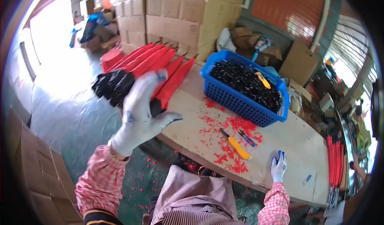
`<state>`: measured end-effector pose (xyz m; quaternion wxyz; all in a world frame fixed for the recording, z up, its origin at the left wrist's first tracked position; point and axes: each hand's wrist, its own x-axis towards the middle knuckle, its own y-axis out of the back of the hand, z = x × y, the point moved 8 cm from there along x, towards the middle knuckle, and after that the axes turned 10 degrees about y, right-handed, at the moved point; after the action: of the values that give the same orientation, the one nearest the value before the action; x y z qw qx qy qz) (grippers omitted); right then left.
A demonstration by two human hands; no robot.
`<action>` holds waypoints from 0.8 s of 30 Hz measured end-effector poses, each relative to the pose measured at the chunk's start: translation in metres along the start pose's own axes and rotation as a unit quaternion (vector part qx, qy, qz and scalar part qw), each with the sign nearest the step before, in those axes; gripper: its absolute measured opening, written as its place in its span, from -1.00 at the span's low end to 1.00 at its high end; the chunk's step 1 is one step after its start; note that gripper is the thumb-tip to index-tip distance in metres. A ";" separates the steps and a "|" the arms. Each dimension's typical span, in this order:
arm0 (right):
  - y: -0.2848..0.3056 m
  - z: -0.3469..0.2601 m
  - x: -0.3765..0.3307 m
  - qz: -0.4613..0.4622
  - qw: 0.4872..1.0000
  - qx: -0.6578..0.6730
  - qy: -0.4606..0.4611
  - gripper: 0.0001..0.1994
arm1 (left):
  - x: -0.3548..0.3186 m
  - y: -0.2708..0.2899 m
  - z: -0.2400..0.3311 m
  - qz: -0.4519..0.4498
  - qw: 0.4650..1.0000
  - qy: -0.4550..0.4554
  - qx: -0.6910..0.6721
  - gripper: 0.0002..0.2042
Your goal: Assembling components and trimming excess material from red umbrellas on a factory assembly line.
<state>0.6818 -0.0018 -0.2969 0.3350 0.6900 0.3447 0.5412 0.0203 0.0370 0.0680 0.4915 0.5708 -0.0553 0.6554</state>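
The left hand (138,113) has its grip closed on a bundle of red folded umbrellas (148,65) above the worktop (296,145) edge; the right hand (279,167) rests flat, open. Red trimmings (224,125) show cutting done.

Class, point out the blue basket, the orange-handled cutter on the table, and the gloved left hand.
blue basket (236,101), head view, front wall.
orange-handled cutter (239,148), head view, handle.
left hand (140,113), head view, back of glove.

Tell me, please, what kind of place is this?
Probably a small workshop or packing area: stacked cardboard boxes, a blue basket of small black parts on a worktable, and red shavings around a yellow cutter.
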 end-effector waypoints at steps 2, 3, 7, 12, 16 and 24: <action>0.014 -0.008 -0.008 -0.010 1.000 -0.010 0.014 -0.43 | -0.048 -0.094 -0.096 -0.114 0.984 0.121 0.062 -0.17; 0.025 -0.015 -0.006 0.000 0.999 -0.040 0.027 -0.43 | -0.072 -0.126 -0.140 -0.128 0.973 0.156 0.110 -0.15; 0.087 -0.064 0.017 0.061 0.994 -0.083 0.033 -0.41 | -0.133 -0.245 -0.304 -0.186 0.897 0.139 0.376 -0.10; 0.103 -0.116 0.019 0.130 0.989 0.029 0.057 -0.40 | -0.153 -0.290 -0.466 -0.246 0.865 0.431 0.075 0.10; 0.149 -0.141 -0.036 0.122 0.992 -0.024 0.036 -0.39 | -0.122 -0.319 -0.463 -0.261 0.837 0.257 0.407 -0.22; 0.205 -0.192 -0.073 0.141 0.974 0.176 0.036 -0.50 | -0.227 -0.200 -0.312 -0.190 0.702 0.577 -0.371 -0.67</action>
<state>0.5047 -0.1558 -0.1271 0.1157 0.7599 0.3453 0.5384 -0.0857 0.2052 -0.3185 0.7135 -0.1494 0.1103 0.6756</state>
